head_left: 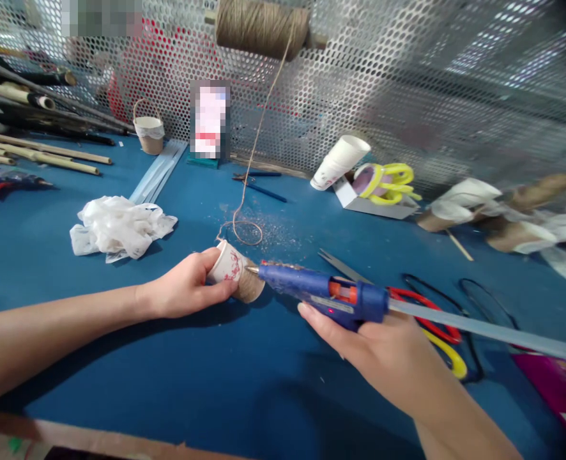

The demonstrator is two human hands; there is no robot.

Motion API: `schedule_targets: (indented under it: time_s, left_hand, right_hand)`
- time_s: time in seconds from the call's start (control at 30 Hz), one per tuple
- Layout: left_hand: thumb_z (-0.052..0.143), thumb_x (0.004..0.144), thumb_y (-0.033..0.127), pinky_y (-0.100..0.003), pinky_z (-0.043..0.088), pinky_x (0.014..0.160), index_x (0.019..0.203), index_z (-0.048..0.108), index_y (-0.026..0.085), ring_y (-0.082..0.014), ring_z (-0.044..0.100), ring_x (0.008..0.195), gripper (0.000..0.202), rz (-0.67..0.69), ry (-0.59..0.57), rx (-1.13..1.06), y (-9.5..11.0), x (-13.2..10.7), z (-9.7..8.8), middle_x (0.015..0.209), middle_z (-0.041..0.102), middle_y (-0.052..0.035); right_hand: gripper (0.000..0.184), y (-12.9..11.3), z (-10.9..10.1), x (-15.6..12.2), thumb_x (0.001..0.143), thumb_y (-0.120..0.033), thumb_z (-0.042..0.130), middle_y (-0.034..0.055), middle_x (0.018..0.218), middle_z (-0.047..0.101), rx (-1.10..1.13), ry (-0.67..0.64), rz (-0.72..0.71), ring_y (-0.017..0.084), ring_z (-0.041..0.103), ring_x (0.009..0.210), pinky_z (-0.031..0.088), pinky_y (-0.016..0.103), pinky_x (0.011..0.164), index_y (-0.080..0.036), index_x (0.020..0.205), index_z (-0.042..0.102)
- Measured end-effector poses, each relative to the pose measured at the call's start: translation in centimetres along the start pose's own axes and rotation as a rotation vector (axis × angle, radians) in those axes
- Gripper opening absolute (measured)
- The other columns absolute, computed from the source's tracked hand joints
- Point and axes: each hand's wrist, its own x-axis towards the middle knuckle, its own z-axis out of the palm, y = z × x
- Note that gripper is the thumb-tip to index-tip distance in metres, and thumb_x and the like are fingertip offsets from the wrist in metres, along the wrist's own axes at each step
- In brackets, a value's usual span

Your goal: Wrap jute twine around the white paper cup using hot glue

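Observation:
My left hand point(187, 286) is wrapped round a small paper cup point(232, 269) with a red print, lying on its side on the blue table point(177, 370); the cup's lower part is wound with brown twine. My right hand point(383, 348) grips a blue glue gun point(326, 292), a clear glue stick jutting from its back. The gun's metal tip touches the cup where the twine band begins. A strand of twine point(252, 160) runs from the cup up to a spool point(262, 27) on the mesh wall.
Red-and-yellow scissors point(436, 332) lie right of the gun. A crumpled white lace point(117, 227) sits left. Stacked paper cups point(338, 163), yellow-handled scissors in a box point(388, 182), a small finished basket cup point(149, 131) and bamboo sticks point(43, 153) line the back.

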Motion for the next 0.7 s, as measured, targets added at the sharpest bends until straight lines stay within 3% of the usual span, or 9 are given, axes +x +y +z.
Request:
schedule_targets:
  time_s: [0.23,0.4,0.7]
  left_hand:
    - [0.050,0.080,0.030,-0.023,0.043,0.061,0.097,0.054,0.008,-0.0121,0.049,0.066,0.028,-0.014,-0.005,-0.001,0.30,0.05,-0.11,0.078,0.056,-0.0033]
    - [0.049,0.079,0.030,-0.023,0.043,0.061,0.096,0.055,0.008,-0.0127,0.049,0.067,0.028,-0.004,0.004,0.031,0.32,-0.03,-0.10,0.079,0.056,-0.0044]
    - [0.049,0.080,0.031,-0.026,0.046,0.065,0.099,0.053,0.008,-0.0141,0.052,0.069,0.031,-0.021,-0.009,0.045,0.25,0.13,-0.14,0.083,0.058,-0.0059]
  right_hand:
    - [0.007,-0.34,-0.36,0.08,0.080,-0.029,0.054,-0.0033,0.077,0.071,0.015,-0.086,-0.114,0.019,0.066,0.070,0.053,0.027,0.063,-0.028,0.082,0.061]
    - [0.007,-0.48,-0.36,0.05,0.079,-0.030,0.053,-0.0035,0.071,0.070,0.024,-0.045,-0.078,0.018,0.066,0.066,0.053,0.027,0.064,-0.027,0.077,0.060]
    - [0.009,-0.69,-0.66,-0.03,0.079,-0.032,0.055,0.0003,0.079,0.071,0.058,-0.130,-0.028,0.021,0.067,0.071,0.053,0.031,0.061,-0.027,0.084,0.060]
